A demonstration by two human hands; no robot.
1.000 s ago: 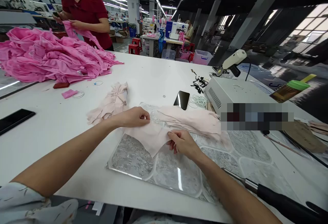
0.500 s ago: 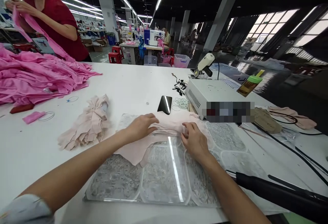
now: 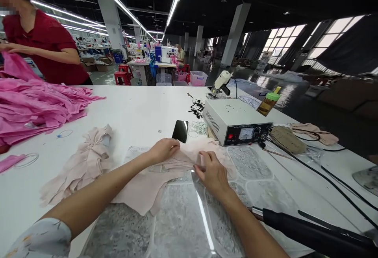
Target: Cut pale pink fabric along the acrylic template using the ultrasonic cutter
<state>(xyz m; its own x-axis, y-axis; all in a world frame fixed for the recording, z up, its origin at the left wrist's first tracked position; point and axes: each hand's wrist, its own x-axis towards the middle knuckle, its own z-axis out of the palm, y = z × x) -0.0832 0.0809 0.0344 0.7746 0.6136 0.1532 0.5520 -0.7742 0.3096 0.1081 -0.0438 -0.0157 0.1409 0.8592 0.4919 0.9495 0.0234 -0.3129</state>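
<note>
Pale pink fabric (image 3: 143, 191) lies loosely folded across a clear-topped mat with a grey stone pattern (image 3: 180, 218). My left hand (image 3: 163, 150) is closed on the fabric's far edge, thumb and fingers together. At the right part of the cloth, my right hand (image 3: 214, 173) pinches a fold between thumb and curled fingers. Some of the gripped cloth is hidden behind the fingers. A gathered bundle of the same pale pink fabric (image 3: 88, 152) rests left of my left forearm. Just beyond my hands lies a black phone (image 3: 180, 131).
A metal control box (image 3: 236, 118) stands at the right back, with cables and a green-lidded bottle (image 3: 268, 103) by it. A black-handled tool (image 3: 295, 224) lies near my right forearm. Bright pink cloth (image 3: 44, 104) is heaped at left, beside a person in red (image 3: 44, 49).
My view has shifted, so the table things sit lower and further left. Both hands stay at the pale fabric, its folds slightly rearranged. The person in red has lowered the bright pink cloth.
</note>
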